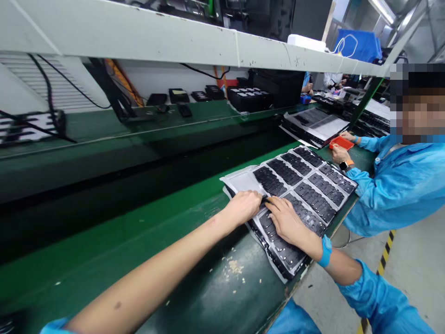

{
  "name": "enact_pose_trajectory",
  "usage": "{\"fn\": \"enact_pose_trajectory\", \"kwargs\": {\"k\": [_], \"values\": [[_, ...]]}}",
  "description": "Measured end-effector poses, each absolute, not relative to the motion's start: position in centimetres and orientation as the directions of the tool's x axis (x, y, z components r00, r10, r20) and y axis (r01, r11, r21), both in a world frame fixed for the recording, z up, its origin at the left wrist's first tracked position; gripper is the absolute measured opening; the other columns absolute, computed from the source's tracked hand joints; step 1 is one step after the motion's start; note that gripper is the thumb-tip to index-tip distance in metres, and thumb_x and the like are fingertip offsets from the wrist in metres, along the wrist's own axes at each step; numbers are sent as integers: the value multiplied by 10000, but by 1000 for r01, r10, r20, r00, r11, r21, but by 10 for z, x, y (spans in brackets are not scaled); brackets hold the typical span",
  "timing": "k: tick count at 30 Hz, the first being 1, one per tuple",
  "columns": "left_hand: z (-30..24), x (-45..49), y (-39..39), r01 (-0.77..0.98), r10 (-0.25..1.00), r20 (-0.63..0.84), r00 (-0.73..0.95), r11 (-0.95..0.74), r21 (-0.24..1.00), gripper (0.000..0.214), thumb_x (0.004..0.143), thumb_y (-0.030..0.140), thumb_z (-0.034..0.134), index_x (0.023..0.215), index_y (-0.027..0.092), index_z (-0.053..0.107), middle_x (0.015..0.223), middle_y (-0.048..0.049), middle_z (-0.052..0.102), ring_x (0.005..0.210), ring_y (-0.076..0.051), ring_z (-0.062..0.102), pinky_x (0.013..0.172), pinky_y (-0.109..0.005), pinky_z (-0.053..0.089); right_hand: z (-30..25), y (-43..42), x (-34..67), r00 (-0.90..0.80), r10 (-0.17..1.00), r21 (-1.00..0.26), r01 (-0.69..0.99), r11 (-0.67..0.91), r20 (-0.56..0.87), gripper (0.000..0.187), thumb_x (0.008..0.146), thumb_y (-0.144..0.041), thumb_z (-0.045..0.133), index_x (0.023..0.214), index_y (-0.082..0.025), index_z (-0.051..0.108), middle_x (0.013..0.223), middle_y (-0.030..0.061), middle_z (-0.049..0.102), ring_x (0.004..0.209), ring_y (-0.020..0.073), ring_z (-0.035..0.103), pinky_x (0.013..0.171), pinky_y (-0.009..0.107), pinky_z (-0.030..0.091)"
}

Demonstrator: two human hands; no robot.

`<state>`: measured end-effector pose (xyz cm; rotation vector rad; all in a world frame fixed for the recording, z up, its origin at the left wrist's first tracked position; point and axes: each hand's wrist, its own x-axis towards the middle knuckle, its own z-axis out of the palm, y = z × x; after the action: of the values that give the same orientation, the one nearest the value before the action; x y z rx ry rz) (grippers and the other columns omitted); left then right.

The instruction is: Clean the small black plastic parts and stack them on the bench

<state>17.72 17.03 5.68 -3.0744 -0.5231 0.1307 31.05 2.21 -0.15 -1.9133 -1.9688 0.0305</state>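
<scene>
My left hand (pixel 246 205) is closed, its fingertips pinching a small black part (pixel 265 202) over the near left of a sheet of parts. From the other side, my right hand (pixel 285 217) reaches the same part with bent fingers, its palm low over the rows. Much of the part is hidden by the fingers. Below both hands lies a stack of white-lined trays (pixel 239 181), its top layer filled with flat black plastic parts (pixel 314 197) set in rows and blocks. One pocket at the upper left shows bare white lining.
Pale scraps (pixel 234 267) lie on the green bench (pixel 194 278). A grey shelf beam (pixel 174 35) crosses above. Black boxes (pixel 250 97) stand along the back ledge. To the right, a co-worker in a blue smock (pixel 406 181) holds a red tray (pixel 341 142) near another stack of sheets (pixel 320 123).
</scene>
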Motion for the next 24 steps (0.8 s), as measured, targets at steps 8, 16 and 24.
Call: {"fn": "enact_pose_trajectory", "kwargs": {"k": [8, 16, 24], "values": [[66, 168, 181, 418, 417, -78, 905, -908, -8, 327, 1083, 165, 459, 1005, 129, 775, 1051, -148, 801, 966, -306, 785, 778, -354, 584, -5, 24, 311, 53, 951, -307, 951, 45, 304, 405, 1054, -99, 435, 1404, -112, 637, 1443, 221, 609, 1375, 333, 551, 1140, 549, 498], [51, 172, 164, 428, 430, -40, 902, -903, -48, 294, 1074, 171, 487, 1072, 63, 760, 1089, -213, 750, 1070, -349, 732, 831, -402, 590, -2, 26, 307, 35, 957, -301, 952, 56, 288, 408, 1032, -77, 462, 1387, -91, 661, 1470, 208, 612, 1394, 331, 526, 1187, 535, 457], [47, 169, 168, 432, 434, -54, 899, -901, -47, 267, 1065, 225, 552, 1109, 60, 757, 1126, -210, 734, 1099, -348, 711, 888, -413, 583, -1, 24, 307, 43, 957, -309, 950, 50, 288, 429, 1023, -74, 450, 1403, -77, 648, 1485, 224, 602, 1427, 345, 500, 1200, 571, 448]]}}
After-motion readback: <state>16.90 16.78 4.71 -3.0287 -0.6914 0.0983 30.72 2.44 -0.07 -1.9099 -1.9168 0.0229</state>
